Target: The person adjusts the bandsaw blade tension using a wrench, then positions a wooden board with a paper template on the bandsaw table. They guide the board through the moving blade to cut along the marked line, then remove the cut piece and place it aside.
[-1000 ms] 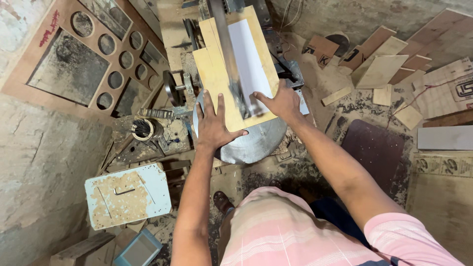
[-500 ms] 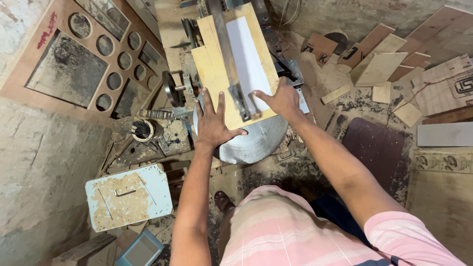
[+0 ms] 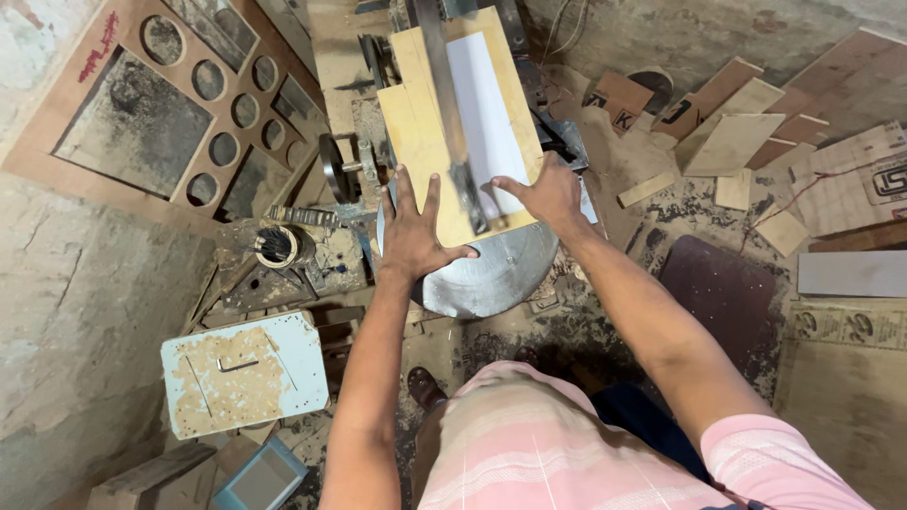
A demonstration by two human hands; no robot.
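1. Sawdust covers the workshop floor; a brown cut-out panel (image 3: 142,113) leans at the left.
2. Left hand (image 3: 416,231) lies flat, fingers spread, on the pale plywood board (image 3: 425,123).
3. That board, on the round metal saw table (image 3: 491,274), looks stiff and light; its near edge seems the safest place to grip.
4. Right hand (image 3: 548,194) presses open-palmed beside the blade guide (image 3: 468,194).

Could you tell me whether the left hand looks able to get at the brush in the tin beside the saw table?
Probably yes. The left hand lies flat on the wooden board, and the brush tin sits to its left with nothing visibly between them, though cluttered metal parts surround it.
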